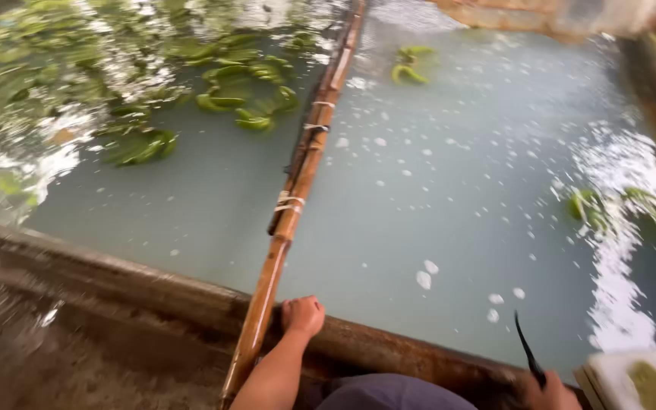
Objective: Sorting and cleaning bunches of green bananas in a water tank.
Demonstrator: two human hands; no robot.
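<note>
At the edge of a wash tank, our left hand [303,315] rests on the tank's muddy rim [153,292], fingers curled together into a loose fist that presses on the rim and clamps nothing. Just to the left of those fingers, close beside them, a long bamboo pole [298,186] runs away from us across the milky water [449,182], splitting the tank into two sections; we count three pale ties bound around it.

Our right hand [544,393] shows only partly at the bottom edge, fingers closed on the handle of a thin dark blade [526,349] that points up from the fist over the water. Just right of those fingers sits a pale block with a green patch [635,380], blurred beyond telling more.

Green banana bunches float well beyond both hands. Right of the pole we count two groups: one small bunch [410,65] far ahead of the left fingers, another [616,209] up and to the right of the blade, amid white foam. Left of the pole, many more bunches [244,95] crowd the far water, too blurred to count.
</note>
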